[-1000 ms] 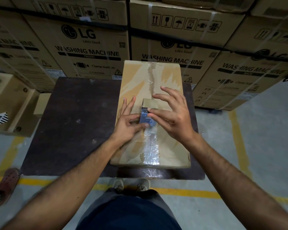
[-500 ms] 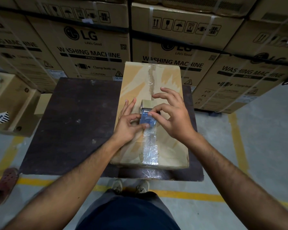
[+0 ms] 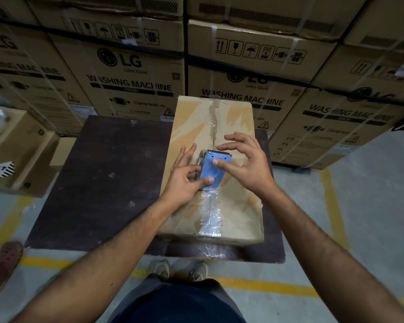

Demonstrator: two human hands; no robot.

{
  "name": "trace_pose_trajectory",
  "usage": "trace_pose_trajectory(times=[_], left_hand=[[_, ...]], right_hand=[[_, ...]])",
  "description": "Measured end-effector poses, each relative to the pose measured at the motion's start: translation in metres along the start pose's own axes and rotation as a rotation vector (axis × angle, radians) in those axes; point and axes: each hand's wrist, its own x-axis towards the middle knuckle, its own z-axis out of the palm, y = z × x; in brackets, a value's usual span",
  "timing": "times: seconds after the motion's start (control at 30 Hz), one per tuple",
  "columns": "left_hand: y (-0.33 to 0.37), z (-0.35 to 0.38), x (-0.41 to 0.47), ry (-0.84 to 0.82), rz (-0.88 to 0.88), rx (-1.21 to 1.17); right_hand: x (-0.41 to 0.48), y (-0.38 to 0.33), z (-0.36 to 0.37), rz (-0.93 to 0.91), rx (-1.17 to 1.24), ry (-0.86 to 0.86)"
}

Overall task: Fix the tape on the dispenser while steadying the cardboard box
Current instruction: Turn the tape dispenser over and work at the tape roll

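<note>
A blue tape dispenser (image 3: 212, 171) rests on top of a long cardboard box (image 3: 237, 206) that lies on a dark table (image 3: 103, 187). My left hand (image 3: 184, 178) grips the dispenser's near left side with thumb and bent fingers, two fingers stretched out flat on the box. My right hand (image 3: 245, 164) hovers over the dispenser with fingers spread; its thumb presses on the blue plate and the index fingertip touches the far metal edge. Clear tape (image 3: 211, 217) runs along the box seam from the dispenser to the near edge. The tape roll itself is hidden.
Stacked LG washing machine cartons (image 3: 131, 73) form a wall behind the table. An open cardboard box (image 3: 19, 148) stands at the left. Another person's brown shoe (image 3: 2, 262) is at the lower left on the floor. Yellow floor lines (image 3: 266, 286) run below the table.
The dispenser has tilted so its blue plate faces up. My right hand has lifted off the box and spread its fingers above the dispenser; my left hand has shifted its grip to the dispenser's side.
</note>
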Motion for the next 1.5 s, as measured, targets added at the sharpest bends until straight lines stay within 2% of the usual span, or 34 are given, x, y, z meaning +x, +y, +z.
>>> trace_pose_trajectory(times=[0.27, 0.53, 0.7, 0.9, 1.13, 1.23, 1.3, 1.5], left_hand=[[0.01, 0.004, -0.009, -0.045, -0.016, -0.075], [0.015, 0.003, -0.019, -0.087, 0.002, -0.041], [0.016, 0.002, -0.023, -0.09, 0.003, -0.03], [0.014, 0.004, -0.025, -0.121, -0.001, -0.013], [0.005, 0.008, -0.026, -0.153, -0.048, -0.009], [0.001, 0.016, -0.02, -0.132, -0.046, 0.103], [0.003, 0.022, -0.015, -0.13, -0.033, 0.143], [0.003, 0.026, -0.012, -0.096, -0.078, 0.032]], right_hand=[[0.005, 0.006, 0.0, 0.131, 0.109, -0.002], [0.012, 0.001, -0.011, 0.343, 0.495, -0.114], [0.019, 0.001, -0.015, 0.48, 0.557, -0.253], [0.021, 0.005, -0.014, 0.528, 0.505, -0.295], [0.025, 0.007, -0.015, 0.432, 0.361, -0.332], [0.024, 0.005, -0.014, 0.364, 0.323, -0.344], [0.025, 0.005, -0.013, 0.315, 0.273, -0.306], [0.033, 0.008, -0.014, 0.104, 0.025, -0.103]])
